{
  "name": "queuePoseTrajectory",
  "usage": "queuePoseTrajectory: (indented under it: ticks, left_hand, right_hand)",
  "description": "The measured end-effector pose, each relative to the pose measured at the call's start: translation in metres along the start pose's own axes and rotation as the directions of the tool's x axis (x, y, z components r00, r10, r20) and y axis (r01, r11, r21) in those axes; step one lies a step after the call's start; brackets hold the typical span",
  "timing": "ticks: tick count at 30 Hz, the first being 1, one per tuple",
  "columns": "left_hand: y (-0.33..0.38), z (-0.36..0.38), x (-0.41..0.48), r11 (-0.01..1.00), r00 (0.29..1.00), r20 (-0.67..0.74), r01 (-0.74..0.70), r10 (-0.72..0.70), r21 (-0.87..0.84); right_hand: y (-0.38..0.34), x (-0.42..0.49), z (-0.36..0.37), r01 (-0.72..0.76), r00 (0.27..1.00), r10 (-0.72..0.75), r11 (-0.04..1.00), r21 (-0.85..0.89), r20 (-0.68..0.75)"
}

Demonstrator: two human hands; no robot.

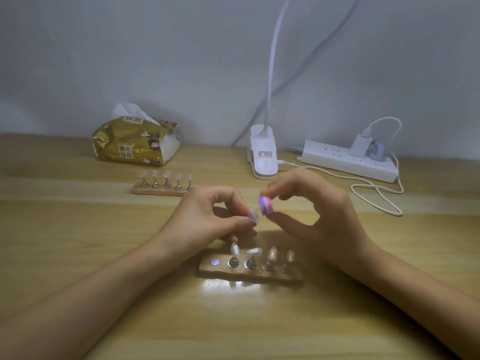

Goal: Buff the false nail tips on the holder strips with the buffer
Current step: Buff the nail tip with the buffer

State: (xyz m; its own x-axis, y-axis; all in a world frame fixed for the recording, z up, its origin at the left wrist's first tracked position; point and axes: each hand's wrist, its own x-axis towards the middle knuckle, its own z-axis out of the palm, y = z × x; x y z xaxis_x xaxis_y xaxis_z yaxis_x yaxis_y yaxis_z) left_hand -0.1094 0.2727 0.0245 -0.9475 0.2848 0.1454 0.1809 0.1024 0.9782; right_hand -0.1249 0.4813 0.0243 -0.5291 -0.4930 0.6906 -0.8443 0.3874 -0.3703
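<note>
Wooden bench [78,255], near strip [249,272]: left hand [207,219] pinches one pearly false nail tip [253,215] off its stand; right hand [311,216] grips the pink-purple buffer block [266,205] beside it. Buffing looks underway; next, steady strokes.

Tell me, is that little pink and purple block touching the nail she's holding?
Cannot tell. In the head view the buffer sits right against the nail tip, with no clear gap or contact.

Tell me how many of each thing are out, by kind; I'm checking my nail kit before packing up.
Holder strips: 2, near strip, far strip
Nail tips: 10, five on the far strip, four on the near strip, one in the left hand
Buffer: 1, in the right hand
Total: 13
</note>
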Motion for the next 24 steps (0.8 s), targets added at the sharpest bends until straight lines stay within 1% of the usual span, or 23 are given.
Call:
queuePoseTrajectory:
  ticks: [1, 2, 3, 4, 6, 7, 8, 10, 11, 13, 14, 15, 16, 17, 18, 20, 21, 22, 23, 24]
  left_hand:
    - [-0.0002, -0.0001, -0.0003, 1.000, 1.000, 0.002, 0.002, -0.002, 0.006]
    - [-0.0004, -0.0004, 0.0002, 1.000, 1.000, 0.001, 0.002, -0.002, 0.009]
    - [-0.0007, -0.0003, 0.0002, 1.000, 1.000, -0.002, 0.003, -0.003, 0.007]
    - [-0.0006, 0.0000, 0.0001, 1.000, 1.000, -0.005, 0.006, -0.006, 0.002]
    - [-0.0006, 0.0007, 0.0003, 1.000, 1.000, -0.010, 0.005, -0.005, 0.000]
    - [-0.0008, 0.0009, -0.0001, 1.000, 1.000, -0.009, 0.003, -0.003, 0.004]
    - [-0.0009, 0.0009, 0.0000, 1.000, 1.000, -0.007, -0.001, 0.001, 0.012]
    - [-0.0011, 0.0011, 0.0004, 1.000, 1.000, -0.011, 0.001, -0.001, 0.011]
    - [-0.0008, 0.0015, 0.0003, 1.000, 1.000, -0.009, 0.007, -0.007, 0.005]
    - [-0.0001, 0.0014, 0.0002, 1.000, 1.000, -0.010, 0.004, -0.004, 0.000]
    - [0.0002, 0.0012, -0.0002, 1.000, 1.000, -0.009, 0.000, 0.000, 0.004]
    - [0.0006, 0.0012, -0.0007, 1.000, 1.000, -0.003, -0.005, 0.005, 0.015]
    - [0.0006, 0.0010, -0.0007, 1.000, 1.000, 0.001, -0.008, 0.008, 0.024]
    - [0.0001, 0.0010, -0.0010, 1.000, 1.000, 0.002, -0.007, 0.007, 0.027]
    - [-0.0002, 0.0010, -0.0014, 1.000, 1.000, 0.004, -0.003, 0.003, 0.020]
    - [-0.0005, 0.0005, -0.0018, 1.000, 1.000, 0.004, -0.002, 0.002, 0.011]
    - [-0.0003, 0.0003, -0.0016, 1.000, 1.000, 0.005, -0.004, 0.004, 0.021]
    - [-0.0003, 0.0003, -0.0016, 0.999, 1.000, 0.011, -0.005, 0.005, 0.033]
    - [-0.0003, 0.0005, -0.0014, 0.999, 1.000, 0.015, -0.005, 0.005, 0.035]
    - [-0.0001, 0.0006, -0.0015, 1.000, 1.000, 0.013, -0.003, 0.002, 0.025]
  right_hand:
    - [0.0004, -0.0003, 0.0012, -0.001, 0.999, 0.002, 1.000, -0.001, 0.039]
    - [0.0010, 0.0001, 0.0012, -0.035, 0.996, 0.035, 0.999, 0.006, 0.077]
    - [0.0019, -0.0001, 0.0005, -0.070, 0.994, 0.068, 0.997, 0.012, 0.086]
    - [0.0018, -0.0004, -0.0004, -0.078, 0.996, 0.077, 0.997, 0.015, 0.053]
    - [-0.0010, 0.0003, 0.0003, -0.014, 0.999, 0.014, 1.000, 0.004, -0.035]
    - [-0.0019, 0.0001, 0.0018, 0.018, 0.999, -0.018, 1.000, 0.000, -0.026]
    - [-0.0019, -0.0005, 0.0029, 0.014, 1.000, -0.014, 1.000, 0.000, 0.006]
    - [0.0003, -0.0012, 0.0009, -0.050, 0.998, 0.050, 0.999, 0.014, 0.043]
    - [0.0008, -0.0017, -0.0009, -0.053, 0.999, 0.052, 0.999, 0.009, 0.013]
    - [-0.0001, -0.0008, -0.0020, 0.025, 0.999, -0.026, 0.999, -0.022, -0.043]
    - [-0.0005, -0.0005, -0.0003, 0.059, 0.998, -0.060, 0.998, -0.028, -0.021]
    - [-0.0004, -0.0006, 0.0016, 0.053, 0.998, -0.053, 0.998, -0.025, 0.016]
    - [0.0003, -0.0008, 0.0019, 0.013, 0.999, -0.013, 1.000, -0.008, 0.043]
    - [0.0019, -0.0012, 0.0014, -0.023, 0.999, 0.023, 1.000, 0.003, 0.042]
    - [0.0026, -0.0016, 0.0002, -0.032, 0.999, 0.032, 0.999, 0.002, 0.010]
    - [0.0021, -0.0019, -0.0001, 0.027, 0.999, -0.028, 0.999, -0.029, -0.037]
    - [0.0027, -0.0026, 0.0006, 0.049, 0.999, -0.050, 0.998, -0.034, -0.011]
    - [0.0029, -0.0037, 0.0008, 0.033, 0.999, -0.032, 0.999, -0.028, 0.034]
    - [0.0034, -0.0043, 0.0000, -0.011, 0.997, 0.012, 1.000, -0.014, 0.073]
    - [0.0044, -0.0045, -0.0010, -0.041, 0.996, 0.042, 0.999, -0.009, 0.081]
